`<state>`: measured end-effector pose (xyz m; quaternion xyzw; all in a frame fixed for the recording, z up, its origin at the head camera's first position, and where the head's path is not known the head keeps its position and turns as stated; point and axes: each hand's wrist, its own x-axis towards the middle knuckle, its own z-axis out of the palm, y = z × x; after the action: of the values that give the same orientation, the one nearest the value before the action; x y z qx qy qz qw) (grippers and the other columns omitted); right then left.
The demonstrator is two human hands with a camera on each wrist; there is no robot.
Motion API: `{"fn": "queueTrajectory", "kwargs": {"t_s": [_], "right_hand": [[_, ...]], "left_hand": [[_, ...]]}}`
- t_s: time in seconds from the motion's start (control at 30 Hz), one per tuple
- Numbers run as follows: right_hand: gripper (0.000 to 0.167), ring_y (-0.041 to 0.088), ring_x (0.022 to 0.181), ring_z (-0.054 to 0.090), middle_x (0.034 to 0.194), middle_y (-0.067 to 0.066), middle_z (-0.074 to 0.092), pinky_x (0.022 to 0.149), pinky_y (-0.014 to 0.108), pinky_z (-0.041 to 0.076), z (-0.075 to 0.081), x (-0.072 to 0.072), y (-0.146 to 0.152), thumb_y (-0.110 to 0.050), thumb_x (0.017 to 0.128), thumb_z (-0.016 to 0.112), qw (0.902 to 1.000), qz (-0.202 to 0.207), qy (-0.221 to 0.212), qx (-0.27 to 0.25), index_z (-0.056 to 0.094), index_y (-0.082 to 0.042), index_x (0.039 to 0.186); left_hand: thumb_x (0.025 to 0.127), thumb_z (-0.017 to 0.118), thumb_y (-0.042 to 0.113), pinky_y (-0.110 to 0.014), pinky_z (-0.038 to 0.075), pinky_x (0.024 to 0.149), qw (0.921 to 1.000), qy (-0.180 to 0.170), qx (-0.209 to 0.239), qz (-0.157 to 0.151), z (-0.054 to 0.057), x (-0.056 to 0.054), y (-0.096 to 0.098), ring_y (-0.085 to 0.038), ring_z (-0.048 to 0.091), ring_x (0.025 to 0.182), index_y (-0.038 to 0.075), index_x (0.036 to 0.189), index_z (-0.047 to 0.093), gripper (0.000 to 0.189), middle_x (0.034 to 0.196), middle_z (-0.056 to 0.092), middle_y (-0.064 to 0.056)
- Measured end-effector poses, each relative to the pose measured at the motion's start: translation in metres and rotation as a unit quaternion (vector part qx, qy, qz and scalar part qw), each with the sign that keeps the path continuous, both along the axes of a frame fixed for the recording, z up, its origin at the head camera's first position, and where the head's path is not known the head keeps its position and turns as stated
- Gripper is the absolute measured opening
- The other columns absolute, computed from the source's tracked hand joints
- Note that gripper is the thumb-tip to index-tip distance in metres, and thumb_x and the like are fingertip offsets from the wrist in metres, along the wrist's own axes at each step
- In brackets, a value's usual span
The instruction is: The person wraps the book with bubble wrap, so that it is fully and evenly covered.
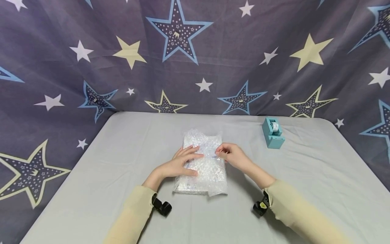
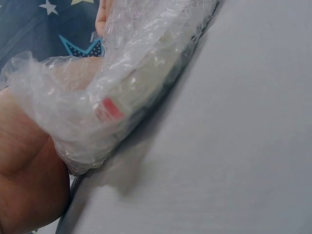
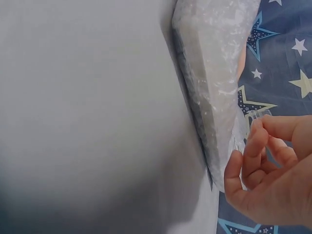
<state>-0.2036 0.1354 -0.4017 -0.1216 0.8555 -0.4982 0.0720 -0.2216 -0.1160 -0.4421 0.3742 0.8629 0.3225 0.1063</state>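
Note:
A flat, box-shaped package in bubble wrap [image 1: 207, 174] lies on the table in front of me. My left hand [image 1: 179, 164] rests on its left side with the fingers spread over the wrap. At the package's right edge, my right hand [image 1: 233, 156] pinches a small clear strip, seemingly tape [image 3: 258, 114], between thumb and fingers. Through the wrap in the left wrist view, a red patch [image 2: 111, 108] shows at one corner. What the wrap encloses cannot be made out.
A teal tape dispenser [image 1: 274, 137] with a roll in it stands at the back right of the grey-covered table [image 1: 106, 183]. A dark star-patterned curtain [image 1: 195, 74] hangs behind the table and along its sides.

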Motion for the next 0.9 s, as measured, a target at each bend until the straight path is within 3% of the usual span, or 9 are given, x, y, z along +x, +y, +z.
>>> {"fn": "queueTrajectory", "kwargs": {"t_s": [0.4, 0.67, 0.9], "right_hand": [[0.007, 0.012, 0.062, 0.048, 0.068, 0.002, 0.057, 0.057, 0.025, 0.040, -0.004, -0.010, -0.016, -0.013, 0.083, 0.062, 0.9980, 0.007, 0.018, 0.060, 0.065, -0.006, 0.084], [0.006, 0.012, 0.060, 0.048, 0.064, -0.001, 0.055, 0.056, 0.024, 0.040, -0.008, -0.017, -0.021, -0.012, 0.082, 0.063, 0.9962, 0.009, 0.006, 0.086, 0.065, -0.007, 0.084], [0.007, 0.012, 0.062, 0.050, 0.068, 0.001, 0.058, 0.056, 0.023, 0.040, -0.004, -0.017, -0.023, -0.012, 0.080, 0.064, 0.9908, 0.010, 0.012, 0.135, 0.064, -0.008, 0.086]], "left_hand": [[0.078, 0.068, 0.038, -0.051, -0.007, 0.110, 1.0000, -0.001, -0.002, -0.001, 0.001, 0.000, 0.000, -0.027, 0.006, 0.140, 0.021, 0.135, 0.044, 0.064, 0.151, 0.021, -0.003], [0.078, 0.068, 0.038, -0.051, -0.006, 0.110, 1.0000, 0.001, -0.001, -0.001, 0.001, 0.000, 0.000, -0.027, 0.006, 0.140, 0.020, 0.134, 0.045, 0.064, 0.151, 0.021, -0.004], [0.078, 0.068, 0.037, -0.050, -0.007, 0.110, 1.0000, -0.004, 0.001, -0.003, 0.001, 0.001, 0.000, -0.026, 0.006, 0.140, 0.020, 0.135, 0.044, 0.064, 0.151, 0.020, -0.003]]}}
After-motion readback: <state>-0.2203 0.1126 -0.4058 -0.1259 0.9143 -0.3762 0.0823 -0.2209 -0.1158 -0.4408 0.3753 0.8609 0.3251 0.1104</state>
